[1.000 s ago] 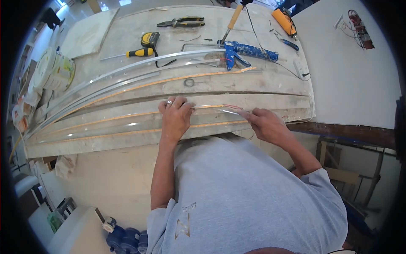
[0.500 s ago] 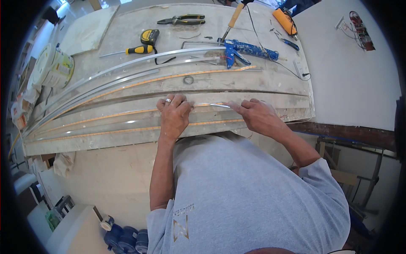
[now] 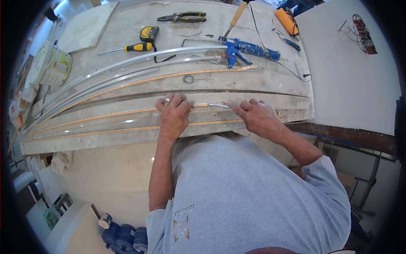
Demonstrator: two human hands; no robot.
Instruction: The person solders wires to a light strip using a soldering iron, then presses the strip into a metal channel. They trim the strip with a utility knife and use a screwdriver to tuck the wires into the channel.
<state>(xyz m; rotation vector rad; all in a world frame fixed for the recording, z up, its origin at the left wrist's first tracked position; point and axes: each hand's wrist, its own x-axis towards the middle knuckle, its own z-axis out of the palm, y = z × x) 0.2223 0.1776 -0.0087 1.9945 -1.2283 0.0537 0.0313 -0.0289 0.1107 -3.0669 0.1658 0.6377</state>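
My left hand (image 3: 173,113), with a ring on one finger, has its fingers curled down on an orange LED strip (image 3: 137,111) lying along a thin aluminium channel. To its right, my right hand (image 3: 260,116) is closed, thumb and finger pinching a thin shiny metal rod (image 3: 219,105) that lies along the strip between the hands. A small yellow end peeks out behind the right palm; the rest is hidden by the fingers. Closer to my body, a second orange LED strip (image 3: 97,133) runs along the table edge, passing under my left wrist.
Beyond my hands lie more aluminium channels (image 3: 139,58), a blue caulking gun (image 3: 249,48), a screwdriver (image 3: 137,47), a tape measure (image 3: 149,34), pliers (image 3: 182,17) and a utility knife (image 3: 291,44). A white bucket (image 3: 50,70) stands left; a power strip (image 3: 299,70) sits right.
Both hands keep nearly the same place and grip. The right hand has turned slightly, so a yellow end now shows behind its palm. The view has shifted a little.
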